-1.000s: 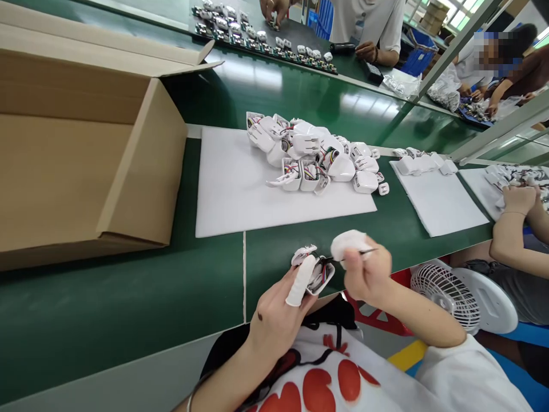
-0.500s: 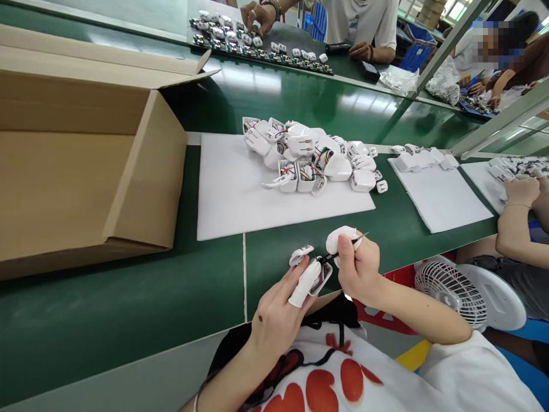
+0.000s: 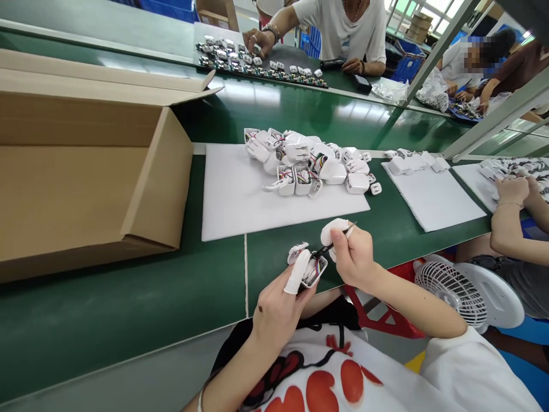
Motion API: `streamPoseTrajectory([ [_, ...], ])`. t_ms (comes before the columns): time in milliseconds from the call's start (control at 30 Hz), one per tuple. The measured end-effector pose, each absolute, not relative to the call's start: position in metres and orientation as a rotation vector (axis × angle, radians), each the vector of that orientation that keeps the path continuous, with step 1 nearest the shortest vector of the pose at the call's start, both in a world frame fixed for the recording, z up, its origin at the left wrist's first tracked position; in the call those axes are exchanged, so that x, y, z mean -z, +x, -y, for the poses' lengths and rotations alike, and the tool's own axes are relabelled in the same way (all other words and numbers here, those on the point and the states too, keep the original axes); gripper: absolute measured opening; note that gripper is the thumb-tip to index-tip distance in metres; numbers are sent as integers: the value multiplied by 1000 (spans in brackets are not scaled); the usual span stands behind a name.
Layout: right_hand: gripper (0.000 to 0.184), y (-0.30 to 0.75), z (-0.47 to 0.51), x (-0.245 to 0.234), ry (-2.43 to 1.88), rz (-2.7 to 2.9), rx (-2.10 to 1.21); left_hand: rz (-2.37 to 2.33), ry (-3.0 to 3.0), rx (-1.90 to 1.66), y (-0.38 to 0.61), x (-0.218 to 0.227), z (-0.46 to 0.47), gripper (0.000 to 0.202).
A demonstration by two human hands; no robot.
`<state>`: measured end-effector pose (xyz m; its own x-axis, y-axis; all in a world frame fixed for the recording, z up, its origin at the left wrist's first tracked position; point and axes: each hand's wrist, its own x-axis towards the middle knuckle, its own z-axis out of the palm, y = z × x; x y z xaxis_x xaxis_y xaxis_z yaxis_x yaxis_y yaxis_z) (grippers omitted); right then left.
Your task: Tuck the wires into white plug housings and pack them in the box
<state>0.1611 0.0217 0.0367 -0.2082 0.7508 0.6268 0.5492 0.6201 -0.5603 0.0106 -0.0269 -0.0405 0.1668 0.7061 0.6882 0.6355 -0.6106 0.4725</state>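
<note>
My left hand (image 3: 281, 303) is closed around a small white plastic housing (image 3: 316, 273), whose open side shows coloured wires inside. A white finger cot covers one of its fingers. A small white cover piece (image 3: 297, 252) sits by the far edge of the housing. In my right hand (image 3: 354, 252) is a pair of dark tweezers (image 3: 325, 249), pinched with finger-cotted fingers. Their dark end reaches the housing's opening, while a thin metal point sticks out past the hand on the other side. Exactly what the tool touches inside is too small to tell.
Beyond my hands, a pile of wired white housings (image 3: 300, 154) lies on a white foam sheet (image 3: 231, 197). An open cardboard box (image 3: 158, 171) stands at left. Another foam sheet (image 3: 437, 197) lies at right, near a white fan (image 3: 454, 292). Across the bench, a co-worker's hand (image 3: 261, 41) handles small parts.
The view has shifted slightly. The housing in my left hand is tilted so its wired opening shows more, and the tool in my right hand stays at that opening.
</note>
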Motion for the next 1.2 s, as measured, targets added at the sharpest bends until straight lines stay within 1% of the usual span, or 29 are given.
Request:
streamPoseTrajectory([
  [100, 30, 165, -23, -46, -907, 1928, -267, -1330, 2342, -1426, 10, 40, 27, 44],
  [167, 29, 165, -21, -48, -925, 1920, -251, -1330, 2339, -1415, 10, 40, 27, 40],
  [333, 30, 164, -17, -40, -1003, 1905, -160, -1369, 2328, -1449, 12, 42, 27, 41],
  [767, 31, 159, -23, -31, -881, 2008, -46, -1411, 2286, -1478, 13, 45, 28, 31],
  [933, 33, 159, -18, -26, -933, 1967, -163, -1418, 2289, -1473, 14, 46, 28, 29],
  [1067, 38, 157, -15, -22, -997, 1855, -279, -1424, 2273, -1482, 14, 44, 28, 31],
  [1200, 39, 155, -15, -19, -1018, 1813, -315, -1403, 2283, -1470, 13, 43, 28, 32],
])
